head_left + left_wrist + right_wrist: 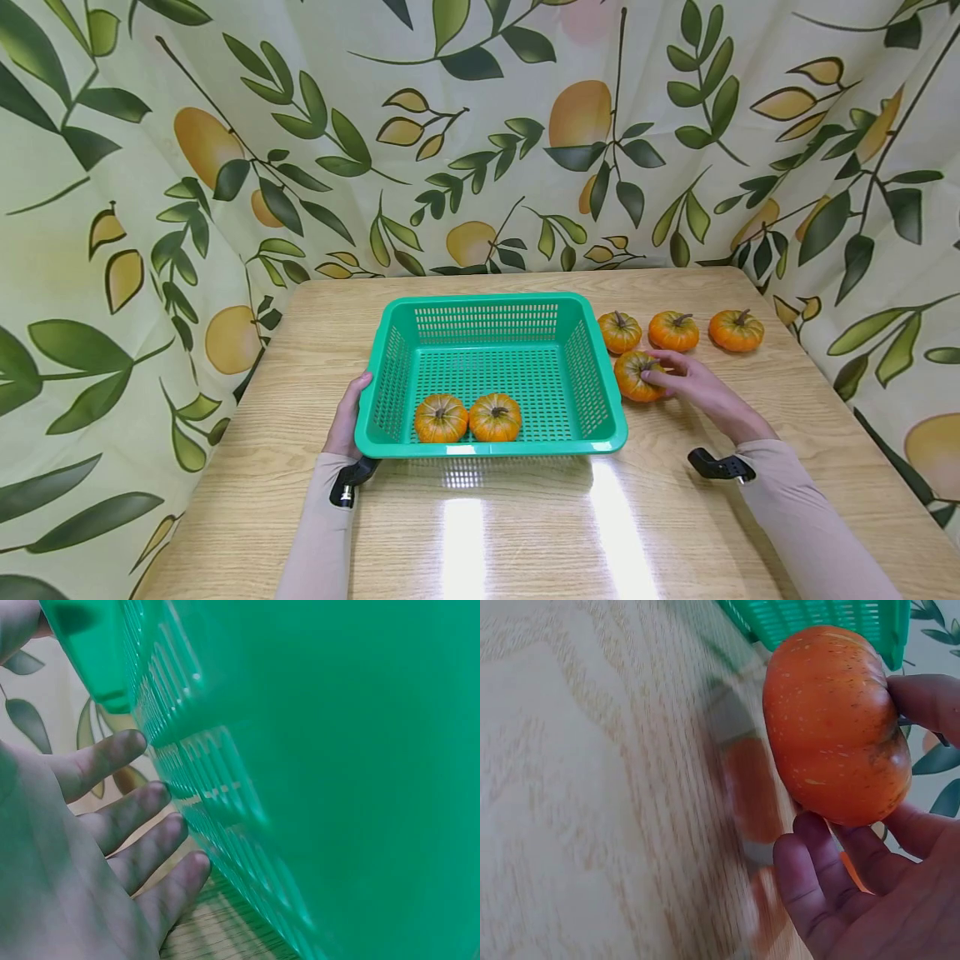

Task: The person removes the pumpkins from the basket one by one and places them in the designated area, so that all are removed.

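In the head view, my right hand (693, 387) pinches a small orange pumpkin (633, 377) beside the basket's right wall. The right wrist view shows its thumb at the stem side of the pumpkin (832, 727), with fingers under the lower side. My left hand (347, 417) is against the left side of a green plastic basket (491, 450). Its fingers (127, 814) lie fairly straight along the slotted outer wall, thumb up near the rim. Inside the basket, two pumpkins (441, 418) sit side by side near the front wall.
Right of the basket, three more pumpkins (673, 331) stand in a row towards the back of the wooden table (525, 533). A leaf-and-fruit patterned curtain (480, 167) hangs behind the table and along both sides. Light glares off the tabletop in front of the basket.
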`<state>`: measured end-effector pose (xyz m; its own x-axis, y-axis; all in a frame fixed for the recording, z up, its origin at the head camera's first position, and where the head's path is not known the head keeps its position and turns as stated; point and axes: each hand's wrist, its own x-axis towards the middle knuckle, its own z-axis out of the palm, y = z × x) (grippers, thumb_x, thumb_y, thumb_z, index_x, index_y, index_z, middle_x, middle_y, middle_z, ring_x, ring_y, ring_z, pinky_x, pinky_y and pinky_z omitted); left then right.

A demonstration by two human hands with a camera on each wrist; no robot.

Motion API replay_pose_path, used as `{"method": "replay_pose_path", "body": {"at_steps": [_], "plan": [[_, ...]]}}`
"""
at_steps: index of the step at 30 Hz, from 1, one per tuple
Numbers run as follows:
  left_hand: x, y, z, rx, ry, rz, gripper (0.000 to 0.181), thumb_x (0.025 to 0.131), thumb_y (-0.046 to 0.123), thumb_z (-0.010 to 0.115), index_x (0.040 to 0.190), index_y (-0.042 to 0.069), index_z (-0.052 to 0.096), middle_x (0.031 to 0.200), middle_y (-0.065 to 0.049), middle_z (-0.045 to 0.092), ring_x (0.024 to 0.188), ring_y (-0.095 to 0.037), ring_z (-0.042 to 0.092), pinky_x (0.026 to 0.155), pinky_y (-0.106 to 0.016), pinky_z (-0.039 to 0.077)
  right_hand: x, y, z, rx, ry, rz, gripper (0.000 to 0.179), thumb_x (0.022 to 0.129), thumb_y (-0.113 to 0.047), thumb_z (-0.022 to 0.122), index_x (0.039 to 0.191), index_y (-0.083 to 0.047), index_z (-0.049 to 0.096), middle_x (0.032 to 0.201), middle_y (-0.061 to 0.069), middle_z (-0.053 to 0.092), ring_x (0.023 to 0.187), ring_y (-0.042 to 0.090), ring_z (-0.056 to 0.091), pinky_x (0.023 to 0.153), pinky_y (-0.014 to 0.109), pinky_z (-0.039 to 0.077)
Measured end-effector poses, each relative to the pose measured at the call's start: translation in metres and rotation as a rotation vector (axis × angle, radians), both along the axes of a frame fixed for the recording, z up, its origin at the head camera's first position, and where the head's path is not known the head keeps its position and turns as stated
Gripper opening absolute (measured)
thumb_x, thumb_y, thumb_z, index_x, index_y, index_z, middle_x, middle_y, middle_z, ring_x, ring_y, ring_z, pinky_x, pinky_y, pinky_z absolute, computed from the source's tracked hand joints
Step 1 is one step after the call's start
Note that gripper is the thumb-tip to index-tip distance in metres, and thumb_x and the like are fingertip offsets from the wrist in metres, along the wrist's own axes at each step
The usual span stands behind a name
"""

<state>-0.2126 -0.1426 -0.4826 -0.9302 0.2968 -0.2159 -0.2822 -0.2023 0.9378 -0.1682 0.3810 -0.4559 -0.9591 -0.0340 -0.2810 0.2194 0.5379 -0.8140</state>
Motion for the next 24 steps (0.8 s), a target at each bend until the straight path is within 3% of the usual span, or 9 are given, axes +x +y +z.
{"method": "replay_pose_path", "body": {"at_steps": [4, 24], "plan": [[0.000, -0.001, -0.001, -0.010, -0.004, 0.005, 0.063, 0.103, 0.052, 0.032, 0.160, 0.026, 0.025, 0.148, -0.008, 0.040, 0.122, -0.019, 0.049, 0.101, -0.032, 0.046, 0.001, 0.001, -0.002, 0.000, 0.014, 0.027, 0.067, 0.101, -0.043, 0.059, 0.152, -0.004, 0.038, 0.145, 0.021, 0.049, 0.108, 0.010, 0.054, 0.087, 0.028, 0.052], [0.000, 0.000, 0.000, -0.008, -0.013, -0.003, 0.064, 0.103, 0.054, 0.033, 0.160, 0.028, 0.024, 0.151, -0.007, 0.038, 0.126, -0.018, 0.047, 0.102, -0.031, 0.044, 0.000, 0.003, -0.011, 0.018, -0.004, 0.028, 0.069, 0.101, -0.042, 0.059, 0.153, -0.004, 0.034, 0.143, 0.023, 0.048, 0.108, 0.016, 0.051, 0.081, 0.027, 0.049]]}}
